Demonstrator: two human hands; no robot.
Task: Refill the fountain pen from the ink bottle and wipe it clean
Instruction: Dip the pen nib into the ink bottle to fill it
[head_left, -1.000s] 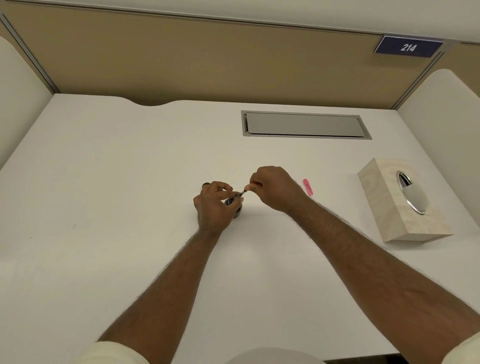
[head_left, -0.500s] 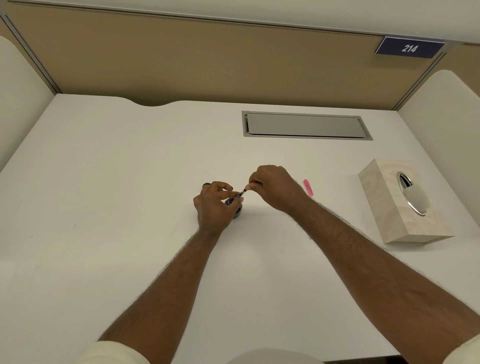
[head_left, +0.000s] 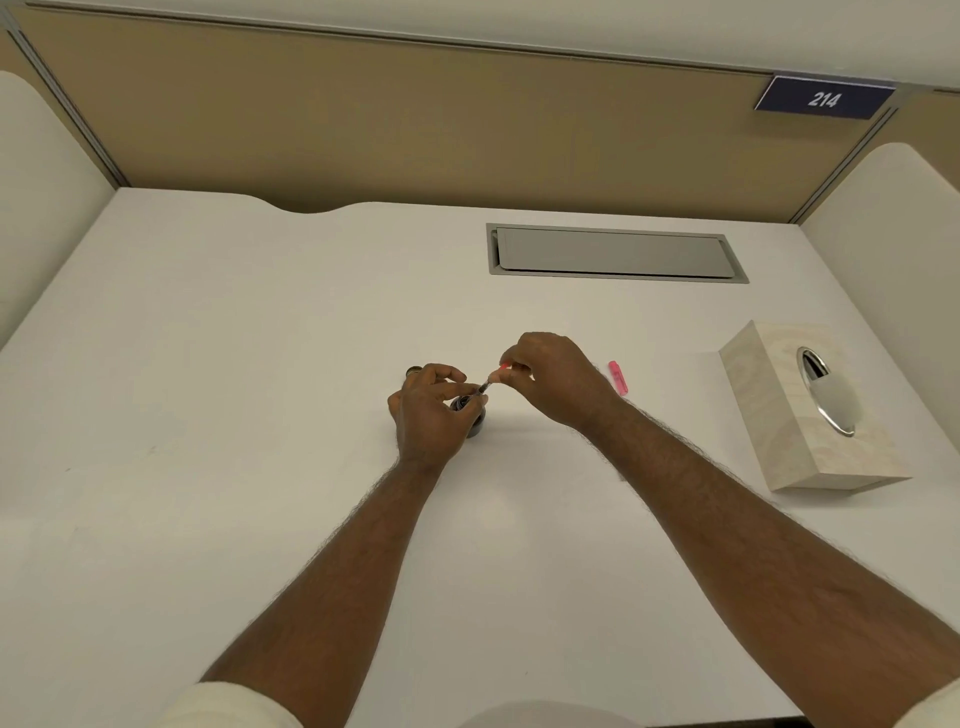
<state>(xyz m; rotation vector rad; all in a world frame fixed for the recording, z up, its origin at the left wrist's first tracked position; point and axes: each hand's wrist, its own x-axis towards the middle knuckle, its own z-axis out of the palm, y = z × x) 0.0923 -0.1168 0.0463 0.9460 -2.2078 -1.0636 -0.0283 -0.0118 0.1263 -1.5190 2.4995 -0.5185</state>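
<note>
White worktop (head_left: 208, 415), bare across most of its surface. Near the middle, dark ink bottle (head_left: 474, 422), upright, mostly hidden behind the left hand (head_left: 428, 410), fingers (head_left: 457, 391) curled around the bottle's top, closed on it. Slanting down toward the bottle's mouth, fountain pen (head_left: 488, 383), thin and dark with a pink upper end, pinched at that end by the right hand (head_left: 556, 379), fingertips (head_left: 511, 370) pressed together on it. Whether the nib touches the ink: cannot tell. Just behind the left hand, small dark bottle cap (head_left: 414, 370). Just right of the right hand, pink pen cap (head_left: 618, 377) lying flat. Farther right, pale wood tissue box (head_left: 779, 415).
</note>
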